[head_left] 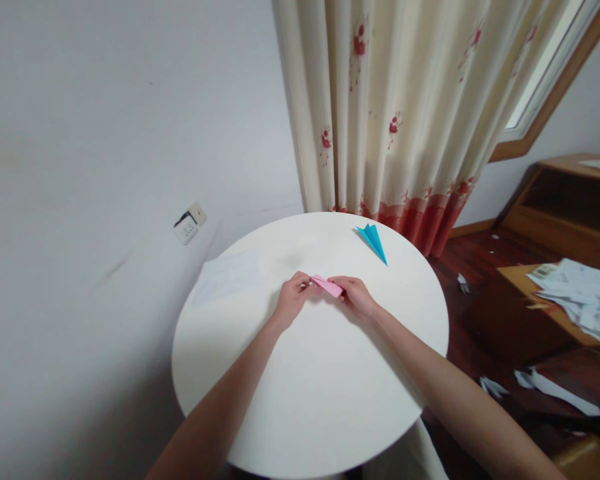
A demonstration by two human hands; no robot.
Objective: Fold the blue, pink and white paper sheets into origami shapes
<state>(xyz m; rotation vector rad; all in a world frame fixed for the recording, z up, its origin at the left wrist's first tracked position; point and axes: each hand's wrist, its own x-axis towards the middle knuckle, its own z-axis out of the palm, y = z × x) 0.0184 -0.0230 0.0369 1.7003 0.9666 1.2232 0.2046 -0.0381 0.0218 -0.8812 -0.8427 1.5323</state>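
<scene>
A small folded pink paper (pixel 326 285) sits between my two hands above the middle of the round white table (pixel 310 393). My left hand (pixel 294 297) pinches its left end with the fingertips. My right hand (pixel 355 295) grips its right end, fingers curled over the fold. A blue paper plane (pixel 373 241) lies flat on the table beyond my right hand, near the far edge, nose pointing toward the right. A sheet of white paper (pixel 227 275) lies on the table's left part, hard to tell from the tabletop.
A white wall with a loose socket (pixel 189 225) stands left of the table. A cream curtain with red flowers (pixel 405 113) hangs behind. At the right are wooden furniture (pixel 555 200), a pile of white papers (pixel 580 293) and paper scraps on the dark floor.
</scene>
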